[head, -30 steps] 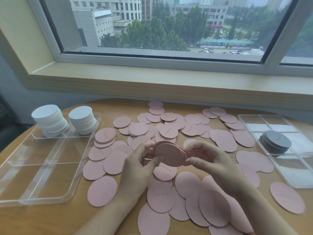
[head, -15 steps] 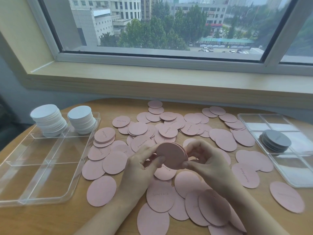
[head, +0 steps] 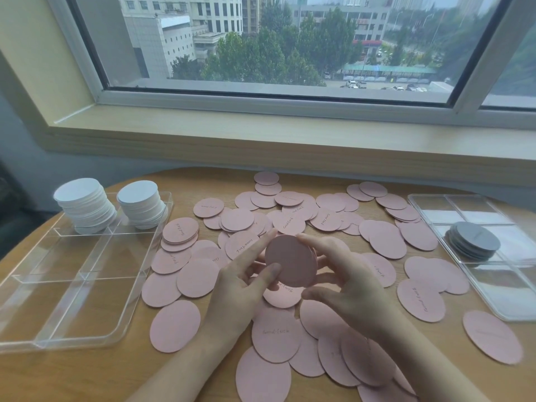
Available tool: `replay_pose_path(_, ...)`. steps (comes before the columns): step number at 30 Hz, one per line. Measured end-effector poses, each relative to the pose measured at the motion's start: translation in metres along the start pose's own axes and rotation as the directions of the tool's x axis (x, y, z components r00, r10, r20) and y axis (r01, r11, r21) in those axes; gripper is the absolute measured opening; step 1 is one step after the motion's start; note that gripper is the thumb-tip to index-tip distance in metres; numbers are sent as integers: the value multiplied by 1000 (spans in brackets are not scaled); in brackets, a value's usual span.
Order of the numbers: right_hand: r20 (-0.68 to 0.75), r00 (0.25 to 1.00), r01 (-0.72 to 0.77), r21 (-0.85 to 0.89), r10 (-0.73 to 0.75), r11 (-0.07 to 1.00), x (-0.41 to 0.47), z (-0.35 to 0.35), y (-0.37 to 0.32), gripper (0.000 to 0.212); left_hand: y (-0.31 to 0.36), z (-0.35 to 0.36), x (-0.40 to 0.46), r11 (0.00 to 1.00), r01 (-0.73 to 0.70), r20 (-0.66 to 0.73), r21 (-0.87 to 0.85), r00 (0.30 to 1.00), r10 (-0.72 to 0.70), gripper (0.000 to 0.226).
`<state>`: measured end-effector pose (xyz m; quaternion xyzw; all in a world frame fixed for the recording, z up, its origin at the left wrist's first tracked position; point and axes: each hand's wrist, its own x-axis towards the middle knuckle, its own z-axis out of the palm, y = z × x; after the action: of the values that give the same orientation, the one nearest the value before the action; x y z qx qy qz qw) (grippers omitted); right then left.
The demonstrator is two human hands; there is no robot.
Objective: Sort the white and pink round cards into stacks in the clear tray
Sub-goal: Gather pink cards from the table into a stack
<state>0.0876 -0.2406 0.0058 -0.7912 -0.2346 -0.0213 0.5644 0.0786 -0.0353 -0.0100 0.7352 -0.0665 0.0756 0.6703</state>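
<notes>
Pink cards in a small pile [head: 291, 261] now stand more on edge, face turned toward the camera, where a second ago the pile lay flatter between the hands. Left hand [head: 246, 281] pinches its near rim, thumb in front; right hand [head: 349, 281] curls fingers round the far side. This looks like squaring the pile before it goes to the tray [head: 72, 288] at the table's left edge, whose two far compartments hold white stacks [head: 84, 206]. Many loose pink cards [head: 177, 326] cover the round wooden table [head: 52, 375]. A second tray [head: 493, 288] with grey discs [head: 474, 240] sits at the right edge, under a wide window [head: 290, 47].
</notes>
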Motion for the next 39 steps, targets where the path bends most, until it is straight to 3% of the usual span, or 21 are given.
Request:
replay_pose_path(2,-1,997,76,-146,-77,986,0,2,-2,85,-2,0,0,1000,-2,14,-12,1000,2,59)
replay_pose_path(5,-26,988,140,-233,-150,962,0,1,0,83,-2,1,0,1000,-9,49,-4,999,9,56)
replay_pose_path(13,-80,986,123,-250,-147,960,-1,2,7,82,-6,2,1,987,-62,113,148,993,45,55)
replay_pose_path(26,-48,995,79,-133,-86,988,2,1,3,82,-2,0,1,1000,7,102,-9,995,-6,60)
replay_pose_path(29,-6,999,45,-228,-48,973,3,-7,4,85,-1,0,0,1000,-2,97,-1,995,2,59)
replay_pose_path(33,-23,999,-36,-520,28,854,0,-48,19,96,-4,0,1,1000,2,38,9,999,-2,60)
replay_pose_path(37,-58,964,-196,-814,259,548,-7,-92,34,74,-7,-1,2,1000,5,15,28,1000,-6,57)
replay_pose_path(39,-42,927,-230,-848,373,476,-7,-97,38,69,-5,-1,1,999,1,14,36,1000,-2,57)
